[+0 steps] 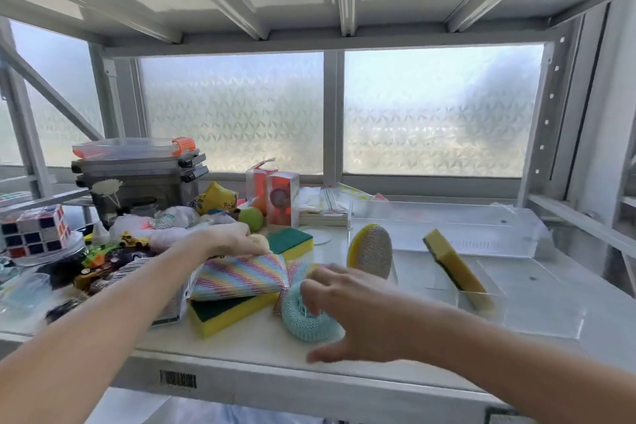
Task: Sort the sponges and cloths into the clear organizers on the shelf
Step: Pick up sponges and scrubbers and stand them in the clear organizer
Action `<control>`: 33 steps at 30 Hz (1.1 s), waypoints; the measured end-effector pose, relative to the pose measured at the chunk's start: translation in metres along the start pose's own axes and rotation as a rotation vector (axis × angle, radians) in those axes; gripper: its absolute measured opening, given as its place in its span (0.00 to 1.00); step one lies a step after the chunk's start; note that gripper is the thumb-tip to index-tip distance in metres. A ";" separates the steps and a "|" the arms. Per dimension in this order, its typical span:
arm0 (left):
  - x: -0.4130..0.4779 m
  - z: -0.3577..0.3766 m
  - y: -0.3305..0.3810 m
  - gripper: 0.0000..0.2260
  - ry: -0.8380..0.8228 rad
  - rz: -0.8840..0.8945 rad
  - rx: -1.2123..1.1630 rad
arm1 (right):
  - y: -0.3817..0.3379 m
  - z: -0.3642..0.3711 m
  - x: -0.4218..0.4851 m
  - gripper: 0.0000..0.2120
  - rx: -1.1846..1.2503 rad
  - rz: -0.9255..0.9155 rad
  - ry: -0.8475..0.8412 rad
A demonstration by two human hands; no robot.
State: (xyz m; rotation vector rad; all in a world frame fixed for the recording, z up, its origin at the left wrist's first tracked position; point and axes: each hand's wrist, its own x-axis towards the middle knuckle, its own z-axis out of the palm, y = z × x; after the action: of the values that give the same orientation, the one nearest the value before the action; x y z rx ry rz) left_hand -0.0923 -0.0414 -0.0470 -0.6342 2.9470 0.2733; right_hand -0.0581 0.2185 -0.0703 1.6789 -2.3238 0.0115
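Head view: the right hand (347,313) hovers, fingers (318,289) spread, over a light, squashy blue mesh scrubber (303,320) on the shelf (261,351); the left hand (229,239) pinches the soft striped cloth (241,274) nearby.

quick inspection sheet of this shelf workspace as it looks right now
surface: white metal shelf, left half crowded
job's things: rainbow-striped cloth lying on yellow-green sponge; pale blue mesh scrubber; another yellow-green sponge; oval steel-mesh scrubber and a yellow sponge upright in clear organizers
clutter: puzzle cube, toy cars, green ball, stacked lidded boxes
grippers: left hand on the cloth; right hand open over the scrubber
cables: nothing seen
surroundings: frosted window
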 end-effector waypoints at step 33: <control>-0.055 0.017 0.194 0.26 0.207 0.760 0.125 | 0.186 -0.032 -0.155 0.08 0.296 0.865 0.182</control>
State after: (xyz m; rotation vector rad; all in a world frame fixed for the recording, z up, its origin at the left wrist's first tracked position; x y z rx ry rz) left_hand -0.1219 0.1572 -0.0259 0.5292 3.2294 0.0784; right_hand -0.1800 0.4285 -0.0455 0.5953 -2.7848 0.6659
